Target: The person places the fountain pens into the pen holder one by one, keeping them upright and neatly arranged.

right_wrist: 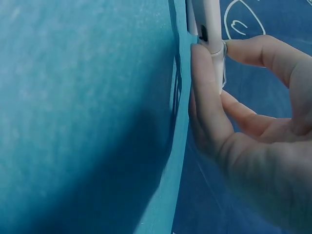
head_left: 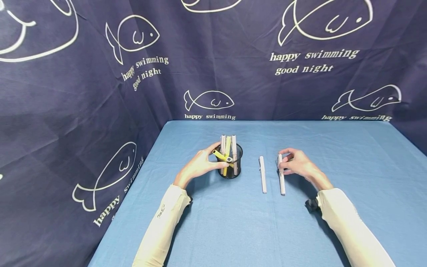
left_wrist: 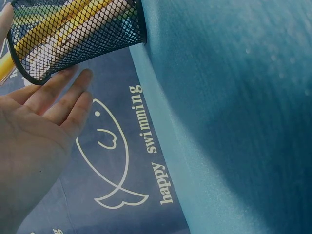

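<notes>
A black mesh pen holder (head_left: 238,163) stands upright on the table, with several white and yellow pens in it; one yellow pen (head_left: 219,155) leans out over the rim. My left hand (head_left: 199,163) holds the holder from its left side, thumb in front and fingers behind. In the left wrist view, the holder's mesh (left_wrist: 105,39) lies between thumb and fingers. Farther right, my right hand (head_left: 298,162) pinches a white pen (head_left: 282,183) near its clip end. That pinch on the white pen (right_wrist: 208,24) also shows in the right wrist view.
Another white pen (head_left: 263,176) lies on the blue tablecloth (head_left: 227,222) between the holder and my right hand. Dark blue curtains (head_left: 250,89) with fish drawings hang behind the table and on its left.
</notes>
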The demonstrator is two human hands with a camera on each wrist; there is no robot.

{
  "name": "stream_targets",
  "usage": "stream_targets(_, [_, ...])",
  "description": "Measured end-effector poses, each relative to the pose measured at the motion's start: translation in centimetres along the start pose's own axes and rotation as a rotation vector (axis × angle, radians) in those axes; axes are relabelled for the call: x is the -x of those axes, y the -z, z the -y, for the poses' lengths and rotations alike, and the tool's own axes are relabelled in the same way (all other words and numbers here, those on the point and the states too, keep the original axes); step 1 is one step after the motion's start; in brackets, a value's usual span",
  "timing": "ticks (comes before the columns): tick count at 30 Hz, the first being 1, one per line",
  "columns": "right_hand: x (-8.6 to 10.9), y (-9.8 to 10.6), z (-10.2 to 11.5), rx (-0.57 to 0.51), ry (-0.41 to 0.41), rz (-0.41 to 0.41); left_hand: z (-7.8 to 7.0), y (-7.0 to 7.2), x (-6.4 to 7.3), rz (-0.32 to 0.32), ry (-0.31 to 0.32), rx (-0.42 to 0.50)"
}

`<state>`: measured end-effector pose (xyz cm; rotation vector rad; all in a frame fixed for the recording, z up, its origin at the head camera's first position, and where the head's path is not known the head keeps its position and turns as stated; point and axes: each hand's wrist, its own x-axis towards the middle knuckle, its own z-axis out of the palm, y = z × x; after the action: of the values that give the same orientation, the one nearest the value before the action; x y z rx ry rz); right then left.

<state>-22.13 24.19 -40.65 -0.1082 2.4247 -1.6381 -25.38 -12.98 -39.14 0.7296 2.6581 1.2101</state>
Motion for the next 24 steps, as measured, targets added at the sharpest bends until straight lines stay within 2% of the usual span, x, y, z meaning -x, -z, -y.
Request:
stream_targets(10, [0.02,0.05,-0.10,-0.071,0.081,-0.056,-0.08,0.05,0.04,0.001,0.008,-0.008])
stream_targets(24, [0.13,0.15,0.32,-0.118,0.175,-0.144,-0.19,0.13,0.08,0.005,0.008,-0.011])
